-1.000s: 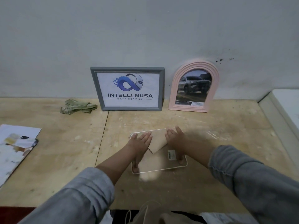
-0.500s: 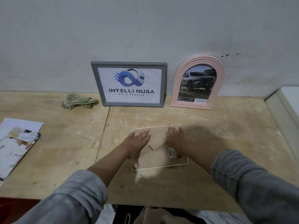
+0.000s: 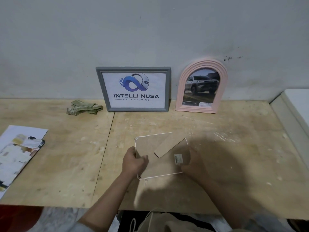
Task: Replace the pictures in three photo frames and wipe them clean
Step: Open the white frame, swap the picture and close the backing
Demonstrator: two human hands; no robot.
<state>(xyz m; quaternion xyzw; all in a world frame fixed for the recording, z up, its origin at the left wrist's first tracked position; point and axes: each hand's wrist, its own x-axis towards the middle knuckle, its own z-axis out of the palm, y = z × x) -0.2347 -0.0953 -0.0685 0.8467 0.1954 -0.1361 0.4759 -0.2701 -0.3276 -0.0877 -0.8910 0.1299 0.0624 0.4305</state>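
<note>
A white-rimmed photo frame [image 3: 160,166] lies face down on the wooden table [image 3: 66,164], its brown backing board and folding stand facing up. My left hand [image 3: 133,160] grips its left edge. My right hand [image 3: 194,164], blurred by motion, holds its right edge. A grey frame [image 3: 133,89] with a logo print and a pink arched frame [image 3: 201,86] with a car picture lean upright against the wall behind.
A crumpled green cloth [image 3: 83,108] lies left of the grey frame. Loose printed pictures [image 3: 18,151] rest at the table's left edge. A white ledge [image 3: 294,111] borders the table's right side. The table's front edge is close to my body.
Both hands have slid from the top of the backing board to the frame's left and right edges. The stand flap is now uncovered.
</note>
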